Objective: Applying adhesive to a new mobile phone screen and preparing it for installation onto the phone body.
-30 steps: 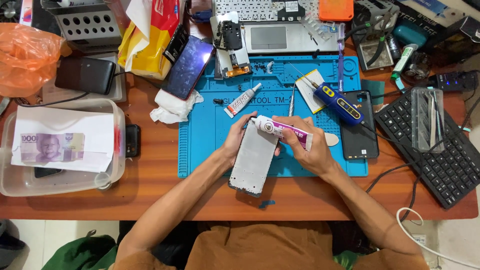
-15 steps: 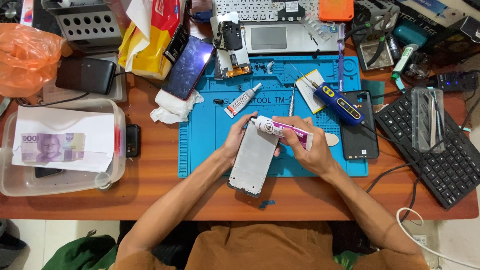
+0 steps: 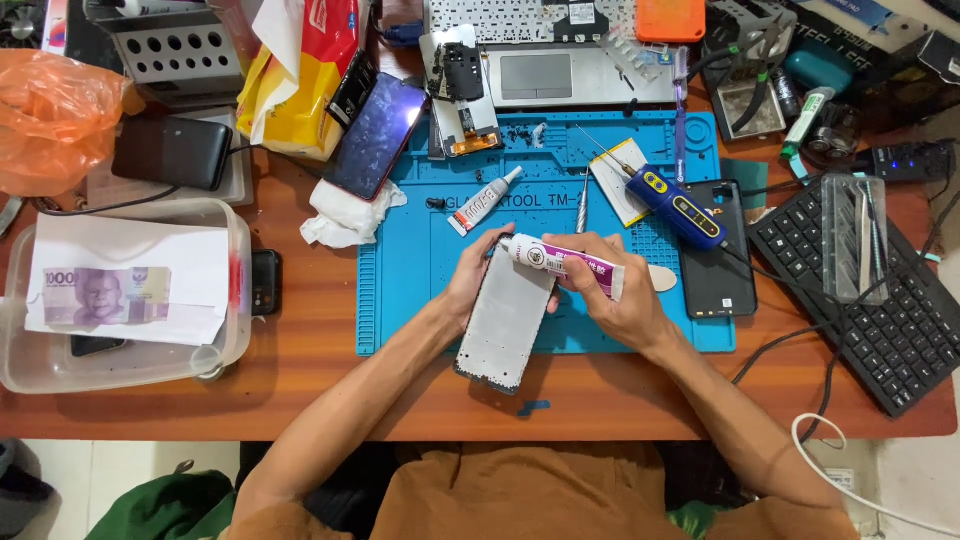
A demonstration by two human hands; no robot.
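1. Nothing had shifted since the earlier frame: your left hand (image 3: 478, 272) clasped the phone frame (image 3: 508, 318) over the blue repair mat (image 3: 400, 300).
2. Your right hand (image 3: 610, 300) pinched the soft glue tube (image 3: 562, 264).
3. That light, thin frame probably wanted edge grips.

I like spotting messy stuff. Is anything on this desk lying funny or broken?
Yes. A phone with a cracked-looking dark screen leans askew, half off the blue mat. A crumpled white tissue lies beneath it. The left hand steadies a bare phone frame; the right hand holds a glue tube.
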